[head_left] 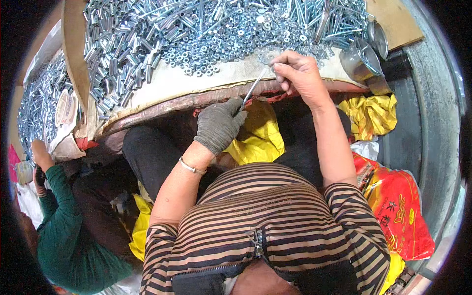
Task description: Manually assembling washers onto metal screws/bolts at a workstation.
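My left hand (220,124), in a grey knit glove, is closed round a long thin metal bolt (254,89) that slants up and to the right over the table's front edge. My bare right hand (299,76) is just beyond the bolt's upper end, thumb and forefinger pinched together. Whatever is in that pinch is too small to make out. Beneath and beyond my hands lie loose nuts (196,56) and flat washers (268,53) on a pale cloth-covered tabletop (164,88).
Metal sleeves (130,64) lie heaped at left, long bolts (339,24) at far right. Metal cups (361,59) stand on the right edge. A yellow bag (258,135) hangs below the table; a red sack (400,211) lies at right. A co-worker in a green sleeve (66,196) reaches in at left.
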